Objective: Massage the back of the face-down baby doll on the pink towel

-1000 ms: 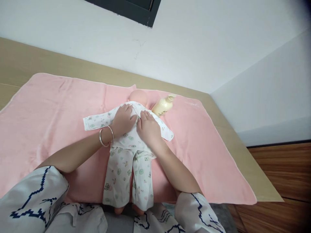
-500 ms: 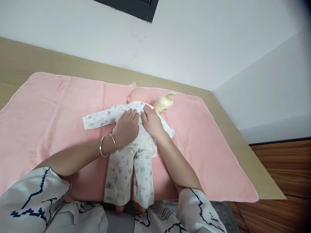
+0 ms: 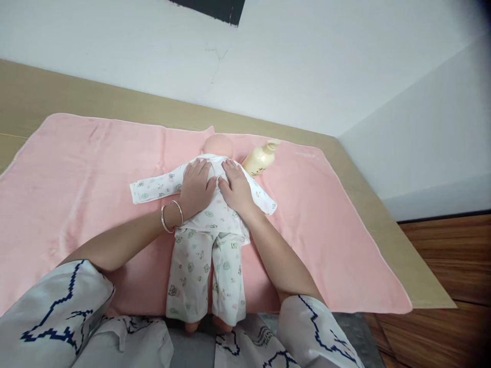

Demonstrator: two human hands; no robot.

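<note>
A baby doll (image 3: 218, 145) lies face down, its bare head pointing away from me. It wears a white printed top (image 3: 157, 187) and matching trousers (image 3: 192, 276), with the feet at the near edge. My left hand (image 3: 196, 189) rests flat on the left side of the upper back, fingers stretched out. On the right side of the back lies my right hand (image 3: 236, 189), also flat with its fingers extended. The two thumbs point toward each other near the middle of the back. A silver bangle (image 3: 172, 216) circles my left wrist.
A pink blanket (image 3: 314, 230) spreads under the doll on a wooden table (image 3: 418, 271). A cream pump bottle (image 3: 261, 158) lies tilted just right of the doll's head. The white wall (image 3: 284, 66) stands behind the table.
My left hand has slid a little up and outward, away from the middle of the doll's back. My right thumb now spreads farther from the fingers. The doll and bottle stay in place.
</note>
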